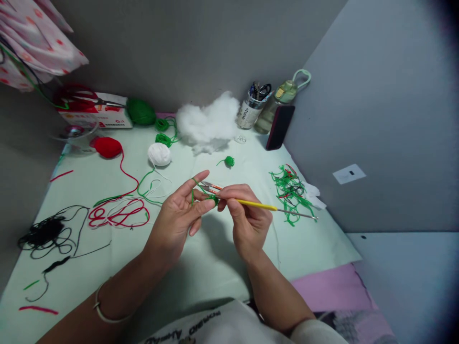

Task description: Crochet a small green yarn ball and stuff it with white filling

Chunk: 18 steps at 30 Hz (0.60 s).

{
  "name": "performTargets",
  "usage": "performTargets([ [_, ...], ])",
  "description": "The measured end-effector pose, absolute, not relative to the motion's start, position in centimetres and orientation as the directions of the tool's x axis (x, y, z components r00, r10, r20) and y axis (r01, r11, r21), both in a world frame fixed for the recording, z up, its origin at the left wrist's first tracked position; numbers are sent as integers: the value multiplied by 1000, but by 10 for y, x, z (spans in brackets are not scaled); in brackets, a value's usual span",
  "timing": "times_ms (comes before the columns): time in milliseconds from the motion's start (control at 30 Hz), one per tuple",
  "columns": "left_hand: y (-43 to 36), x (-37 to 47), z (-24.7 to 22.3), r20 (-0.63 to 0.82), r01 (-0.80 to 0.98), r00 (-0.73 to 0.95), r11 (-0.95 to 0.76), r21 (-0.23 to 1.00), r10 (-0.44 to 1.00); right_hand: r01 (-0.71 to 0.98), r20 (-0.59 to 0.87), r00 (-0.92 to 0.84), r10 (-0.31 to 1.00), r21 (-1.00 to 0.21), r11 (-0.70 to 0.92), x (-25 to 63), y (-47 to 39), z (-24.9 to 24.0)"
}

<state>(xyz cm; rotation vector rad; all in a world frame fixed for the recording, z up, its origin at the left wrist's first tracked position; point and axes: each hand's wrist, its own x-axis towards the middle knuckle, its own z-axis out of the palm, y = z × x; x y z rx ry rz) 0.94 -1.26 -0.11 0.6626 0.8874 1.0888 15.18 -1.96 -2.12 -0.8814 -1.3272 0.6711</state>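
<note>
Table has a pale green cover; my work is held above it, roughly mid-table, in both hands. Right grip is closed around the hook, pen-style: thumb and fingers on a yellow handle, slim metal shaft sticking out to the right. Its left end meets the work; whether it's through a stitch, can't tell.

Left grip pinches the green piece between thumb and fingers; index finger raised, green strand looped over it and running down to the piece. Piece is small, bright green, yarn-textured, mostly covered by fingers, so full shape unclear. Metal blades with orange parts show just behind; can't tell if held or lying there.

Containers, big to small:
- Box, white and red, back left. Red-handled scissors lie across it. Contents not visible.
- Bottle, see-through, greenish lid with carry loop, back right. Fill level unclear.
- Clear cup, front of the box, red yarn ball just beside it. Dark red item at its mouth, too blurred to name.
- Jar, labelled, next to the bottle: pens and a black-handled tool upright inside.
</note>
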Motion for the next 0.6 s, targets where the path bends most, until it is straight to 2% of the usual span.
performTargets([
  [67,-13,11,-2,-251,-464,151,293,836,956,184,584,134,800,-808,559,151,-22,-25],
  [167,-15,13,-3,-232,-503,107,254,826,967,418,719,64,692,-649,636,148,-27,-32],
  [233,-15,14,-2,-260,-545,147,298,784,954,465,771,47,635,-580,669,147,-28,-34],
  [300,-14,13,-2,-302,-579,215,370,726,929,399,750,77,657,-627,669,148,-27,-32],
  [367,-13,12,-2,-327,-597,259,417,685,909,269,668,139,731,-736,621,150,-23,-27],
  [467,-12,11,-2,-328,-607,238,404,685,914,106,545,226,807,-837,536,153,-18,-21],
  [533,-12,11,-2,-322,-606,231,394,691,918,97,532,215,819,-846,524,153,-17,-20],
  [600,-12,11,-2,-334,-612,253,418,671,908,159,567,160,808,-823,546,151,-19,-21],
])
